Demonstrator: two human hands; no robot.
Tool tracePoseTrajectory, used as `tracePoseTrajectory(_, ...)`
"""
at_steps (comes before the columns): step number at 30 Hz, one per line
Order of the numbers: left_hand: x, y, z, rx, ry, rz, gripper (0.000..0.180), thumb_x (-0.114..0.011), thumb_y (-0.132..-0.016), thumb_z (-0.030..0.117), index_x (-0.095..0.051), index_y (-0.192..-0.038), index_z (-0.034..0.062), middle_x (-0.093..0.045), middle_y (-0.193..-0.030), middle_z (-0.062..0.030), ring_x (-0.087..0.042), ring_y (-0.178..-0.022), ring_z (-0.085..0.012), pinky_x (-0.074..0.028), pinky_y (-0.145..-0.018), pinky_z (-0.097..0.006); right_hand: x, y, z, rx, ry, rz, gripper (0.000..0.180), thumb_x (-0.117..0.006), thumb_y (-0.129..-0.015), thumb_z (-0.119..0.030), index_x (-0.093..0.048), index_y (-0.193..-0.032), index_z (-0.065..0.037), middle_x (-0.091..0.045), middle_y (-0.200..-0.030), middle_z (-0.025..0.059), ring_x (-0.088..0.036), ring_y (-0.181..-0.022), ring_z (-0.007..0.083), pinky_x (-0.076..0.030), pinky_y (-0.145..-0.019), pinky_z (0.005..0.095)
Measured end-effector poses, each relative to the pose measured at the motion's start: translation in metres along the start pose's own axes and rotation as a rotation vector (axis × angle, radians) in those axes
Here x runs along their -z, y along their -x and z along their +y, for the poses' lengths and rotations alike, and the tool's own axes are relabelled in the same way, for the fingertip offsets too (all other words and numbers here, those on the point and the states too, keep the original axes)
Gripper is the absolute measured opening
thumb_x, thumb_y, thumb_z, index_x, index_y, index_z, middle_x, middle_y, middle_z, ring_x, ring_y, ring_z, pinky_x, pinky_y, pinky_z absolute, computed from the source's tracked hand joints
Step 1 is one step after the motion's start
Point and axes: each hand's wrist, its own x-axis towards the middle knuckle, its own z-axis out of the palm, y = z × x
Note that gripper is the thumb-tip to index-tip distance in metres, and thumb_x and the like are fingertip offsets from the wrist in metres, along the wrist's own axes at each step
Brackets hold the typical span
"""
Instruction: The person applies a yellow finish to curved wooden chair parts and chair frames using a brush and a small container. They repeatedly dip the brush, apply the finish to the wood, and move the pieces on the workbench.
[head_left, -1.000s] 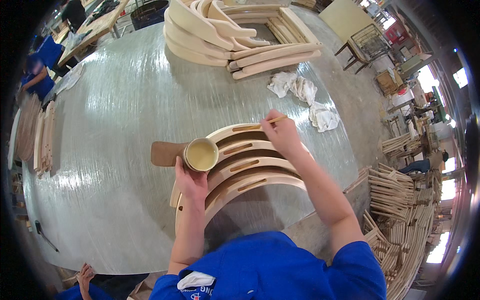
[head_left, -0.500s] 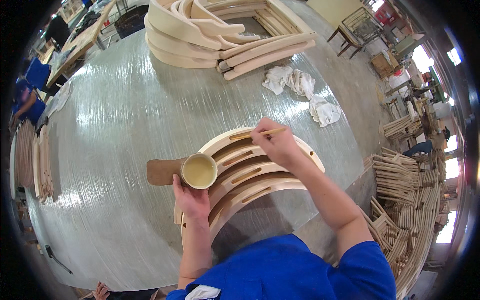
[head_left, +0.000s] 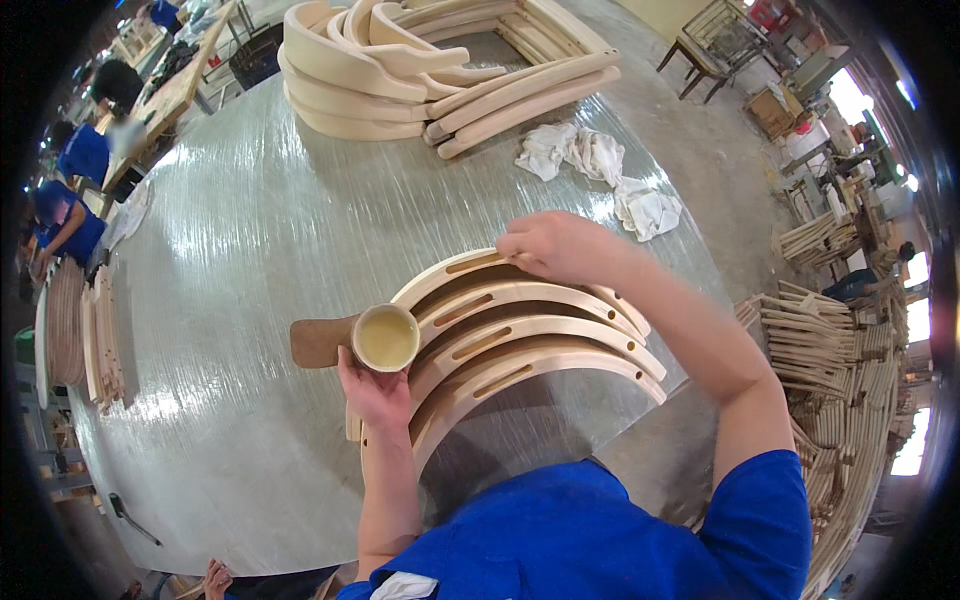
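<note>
My left hand (head_left: 377, 395) is closed around a round pale cup (head_left: 386, 338) of creamy yellow liquid. A flat brown piece with rounded corners (head_left: 322, 343) sticks out left of the cup; I cannot tell whether it is joined to it. Several curved wooden pieces (head_left: 545, 292) lie side by side on the table, with long slots and round holes in their upper edges. My right hand (head_left: 550, 247), fingers pinched, is at the slot of the farthest curve. The thin wooden stick it held a moment ago is mostly hidden by the hand.
A film-covered table (head_left: 220, 280) spreads around me. Stacked curved wooden frames (head_left: 350, 90) stand at its far side, with crumpled white cloths (head_left: 570, 152) nearby. Wooden slats (head_left: 100, 340) and a dark tool (head_left: 133, 520) lie left. Co-workers (head_left: 70, 220) are beyond; chair parts (head_left: 810, 340) fill the right.
My right hand has moved left and turned, with its forearm lying flatter; the stick has gone mostly out of sight. The cup stays in my left hand. The whole view has shifted slightly.
</note>
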Motion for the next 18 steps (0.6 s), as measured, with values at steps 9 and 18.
tracePoseTrajectory(9,-0.024,0.016,-0.011,-0.052,-0.119,-0.047,0.041,-0.03,-0.094,0.031,-0.046,-0.122,0.0054,-0.05,-0.123,-0.0115,-0.05,-0.112,-0.0296,-0.044,-0.092,-0.051,0.032,0.071,0.022,0.005,-0.345,0.223,0.009,-0.055,-0.075,0.004,-0.057,-0.079,-0.004,-0.058,-0.089,0.009,-0.058,-0.079,0.0245,-0.046,-0.068,0.0343)
tracePoseTrajectory(18,-0.164,0.009,-0.168,0.167,-0.485,-0.322,0.019,-0.05,-0.092,0.02,-0.05,-0.108,0.01,-0.06,-0.098,-0.0023,-0.061,-0.085,-0.0119,-0.053,-0.065,-0.025,-0.068,0.268,0.093,-0.53,-2.146,1.571,0.028,-0.043,-0.09,-0.026,-0.052,-0.108,-0.007,-0.062,-0.101,0.0115,-0.059,-0.079,0.0209,-0.05,-0.069,0.035)
